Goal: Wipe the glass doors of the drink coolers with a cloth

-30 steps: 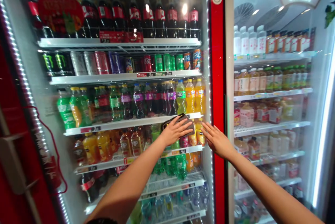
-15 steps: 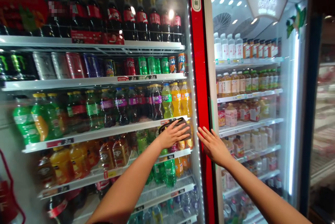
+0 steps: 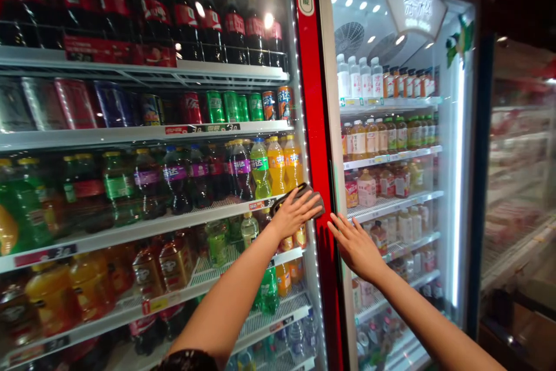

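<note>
Cola bottles (image 3: 186,18) fill the top shelf and orange soda bottles (image 3: 277,165) stand lower down, behind the glass door (image 3: 243,226) of a drinks cooler. The left hand (image 3: 295,215) lies almost flat, its fingers loosely together, pressing a dark cloth (image 3: 309,199) against the glass just beside the red door frame (image 3: 319,145). The right hand (image 3: 356,246) holds nothing, its fingers spread wide, their tips at the red door frame; whether they touch it is hard to tell. Bottled teas (image 3: 369,138) line the next door's shelves.
</note>
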Demonstrator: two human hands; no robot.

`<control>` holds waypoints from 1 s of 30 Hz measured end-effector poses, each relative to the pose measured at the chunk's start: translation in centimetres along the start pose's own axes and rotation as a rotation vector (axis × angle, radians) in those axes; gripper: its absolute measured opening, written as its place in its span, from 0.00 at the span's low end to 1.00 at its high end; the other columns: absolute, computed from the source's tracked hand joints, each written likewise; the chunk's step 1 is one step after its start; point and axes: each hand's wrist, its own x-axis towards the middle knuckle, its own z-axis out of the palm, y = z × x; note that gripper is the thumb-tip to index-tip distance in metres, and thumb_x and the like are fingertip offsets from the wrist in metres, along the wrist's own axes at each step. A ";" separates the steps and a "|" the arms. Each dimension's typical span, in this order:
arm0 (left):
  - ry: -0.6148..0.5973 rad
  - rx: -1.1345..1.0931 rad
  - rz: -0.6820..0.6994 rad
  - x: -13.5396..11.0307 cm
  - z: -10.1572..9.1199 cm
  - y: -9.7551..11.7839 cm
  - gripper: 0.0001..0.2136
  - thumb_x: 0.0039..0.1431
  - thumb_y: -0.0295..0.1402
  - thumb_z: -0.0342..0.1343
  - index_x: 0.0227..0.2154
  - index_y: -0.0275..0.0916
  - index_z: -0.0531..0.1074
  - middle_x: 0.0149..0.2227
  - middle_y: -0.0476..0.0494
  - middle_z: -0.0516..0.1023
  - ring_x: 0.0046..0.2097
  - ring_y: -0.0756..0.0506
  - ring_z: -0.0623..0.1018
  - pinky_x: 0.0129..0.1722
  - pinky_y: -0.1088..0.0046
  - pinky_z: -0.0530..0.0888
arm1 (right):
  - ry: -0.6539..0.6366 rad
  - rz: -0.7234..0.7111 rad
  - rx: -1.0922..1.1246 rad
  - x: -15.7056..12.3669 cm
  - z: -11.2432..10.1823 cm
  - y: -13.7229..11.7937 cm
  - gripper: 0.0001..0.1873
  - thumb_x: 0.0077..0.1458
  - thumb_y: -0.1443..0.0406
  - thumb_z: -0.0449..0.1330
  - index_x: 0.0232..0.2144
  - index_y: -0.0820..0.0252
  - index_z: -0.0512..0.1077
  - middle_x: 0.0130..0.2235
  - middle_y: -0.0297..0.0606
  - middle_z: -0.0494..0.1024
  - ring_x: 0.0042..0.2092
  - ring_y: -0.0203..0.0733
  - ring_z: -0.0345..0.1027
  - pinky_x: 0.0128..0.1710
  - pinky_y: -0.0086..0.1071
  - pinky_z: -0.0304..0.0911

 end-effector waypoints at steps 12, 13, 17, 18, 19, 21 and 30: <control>-0.003 -0.060 0.095 1.6 2.4 3.9 0.27 0.66 0.31 0.51 0.67 0.46 0.60 0.73 0.48 0.54 0.72 0.41 0.58 0.73 0.48 0.48 | -0.097 0.098 0.176 -2.4 1.2 0.3 0.39 0.57 0.74 0.51 0.70 0.57 0.56 0.72 0.43 0.55 0.73 0.51 0.45 0.68 0.53 0.55; 0.009 -0.056 0.019 2.5 2.1 3.4 0.28 0.66 0.31 0.51 0.68 0.46 0.58 0.73 0.47 0.52 0.73 0.40 0.55 0.73 0.47 0.47 | -0.111 0.113 0.191 -2.4 1.4 0.2 0.38 0.57 0.74 0.51 0.70 0.57 0.57 0.72 0.44 0.55 0.73 0.51 0.45 0.68 0.53 0.56; 0.072 -0.033 -0.266 5.3 1.5 2.4 0.31 0.66 0.31 0.51 0.70 0.44 0.54 0.74 0.44 0.45 0.74 0.36 0.48 0.72 0.40 0.43 | -0.152 0.190 0.239 -2.8 2.1 -0.6 0.37 0.58 0.74 0.52 0.69 0.57 0.59 0.71 0.45 0.57 0.72 0.52 0.47 0.68 0.54 0.56; 0.077 -0.036 -0.256 5.1 1.7 2.8 0.30 0.66 0.30 0.51 0.70 0.43 0.55 0.74 0.43 0.46 0.74 0.36 0.48 0.72 0.40 0.43 | -0.152 0.209 0.251 -3.1 2.3 -0.8 0.36 0.58 0.74 0.51 0.69 0.56 0.59 0.71 0.44 0.57 0.72 0.52 0.47 0.68 0.54 0.56; 0.076 -0.046 -0.211 4.5 2.2 3.5 0.30 0.66 0.29 0.51 0.69 0.43 0.55 0.74 0.43 0.47 0.74 0.36 0.49 0.73 0.41 0.44 | -0.145 0.228 0.265 -3.3 2.5 -1.0 0.36 0.58 0.74 0.51 0.68 0.56 0.60 0.71 0.44 0.57 0.72 0.52 0.47 0.68 0.54 0.56; 0.060 -0.082 -0.061 2.3 3.3 5.2 0.28 0.65 0.28 0.50 0.68 0.42 0.58 0.73 0.43 0.51 0.73 0.38 0.53 0.73 0.43 0.47 | -0.119 0.261 0.295 -3.9 2.8 -1.4 0.35 0.59 0.74 0.50 0.68 0.57 0.59 0.71 0.45 0.58 0.72 0.51 0.46 0.67 0.53 0.57; 0.058 -0.055 -0.309 3.5 0.8 2.4 0.33 0.65 0.31 0.54 0.71 0.47 0.51 0.75 0.47 0.44 0.75 0.39 0.44 0.73 0.45 0.40 | 0.045 0.370 0.484 -3.4 2.1 -1.3 0.32 0.64 0.70 0.48 0.69 0.57 0.57 0.71 0.46 0.58 0.73 0.48 0.45 0.69 0.52 0.55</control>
